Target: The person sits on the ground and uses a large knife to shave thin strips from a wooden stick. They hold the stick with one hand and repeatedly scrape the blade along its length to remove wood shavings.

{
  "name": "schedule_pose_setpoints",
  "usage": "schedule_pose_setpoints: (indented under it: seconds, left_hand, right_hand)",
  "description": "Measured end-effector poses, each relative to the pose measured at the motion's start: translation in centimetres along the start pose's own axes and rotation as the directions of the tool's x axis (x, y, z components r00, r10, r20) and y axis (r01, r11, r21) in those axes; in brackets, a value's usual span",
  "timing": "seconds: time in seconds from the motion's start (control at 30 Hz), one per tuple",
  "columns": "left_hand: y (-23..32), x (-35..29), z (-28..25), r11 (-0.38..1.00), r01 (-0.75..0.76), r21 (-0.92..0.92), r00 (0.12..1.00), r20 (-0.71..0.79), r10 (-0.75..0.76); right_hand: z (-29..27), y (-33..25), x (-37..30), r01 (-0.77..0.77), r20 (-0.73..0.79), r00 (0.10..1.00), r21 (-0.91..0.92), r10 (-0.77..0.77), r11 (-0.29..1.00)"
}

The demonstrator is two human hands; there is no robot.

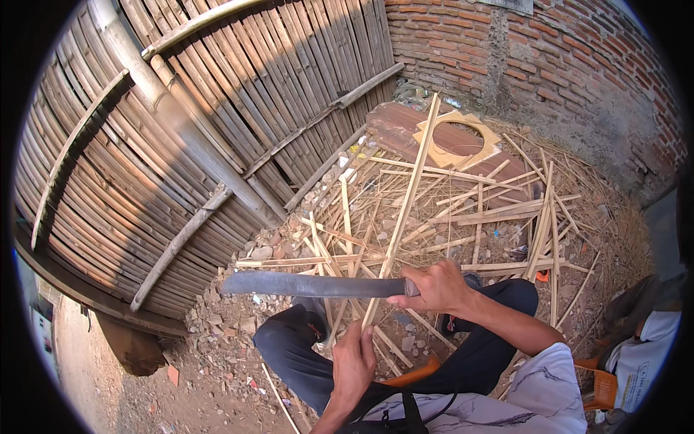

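Note:
My right hand [436, 295] is wrapped round the handle of a machete [311, 285], whose long dark blade reaches out to the left. Its handle end crosses over a pale bamboo strip [410, 195]. Low in the middle, my left hand [353, 365] pinches the near end of that strip, which slants up and away past the blade. Whether the blade's edge touches the strip, I cannot tell. Beyond my hands, several split bamboo strips [499, 215] lie in a loose, crossing heap on the ground.
A bamboo-slat wall [210, 108] rises on the left, a brick wall [549, 65] at the back. A brown board [394, 134] with a round-holed yellow piece [437, 150] lies beyond the strips. At right sits another person [643, 354]. Rubble [217, 325] covers the ground at left.

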State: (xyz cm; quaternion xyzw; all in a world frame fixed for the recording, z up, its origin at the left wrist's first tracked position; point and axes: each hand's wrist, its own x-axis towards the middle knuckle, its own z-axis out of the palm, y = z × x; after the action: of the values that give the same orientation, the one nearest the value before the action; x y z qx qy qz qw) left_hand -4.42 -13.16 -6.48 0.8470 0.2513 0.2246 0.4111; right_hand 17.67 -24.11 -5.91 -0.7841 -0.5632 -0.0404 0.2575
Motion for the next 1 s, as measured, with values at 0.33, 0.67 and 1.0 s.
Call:
schedule_pose_setpoints:
  seconds: [0.33,0.67,1.0]
  left_hand:
    - [-1.0,-0.1,-0.2,1.0,-0.003,0.021,1.0,0.0,0.003]
    - [-0.8,-0.6,-1.4,0.998,0.046,0.037,0.997,0.066,-0.048]
    - [-1.0,-0.9,-2.0,0.999,-0.014,0.041,0.997,0.082,0.011]
  right_hand:
    - [0.5,0.1,0.4,-0.024,0.011,1.0,-0.022,0.024,0.999]
    - [0.3,1.1,0.8,-0.055,-0.066,0.997,-0.071,0.051,0.996]
    - [-0.6,2.5,0.9,-0.054,-0.125,0.991,-0.141,0.037,0.989]
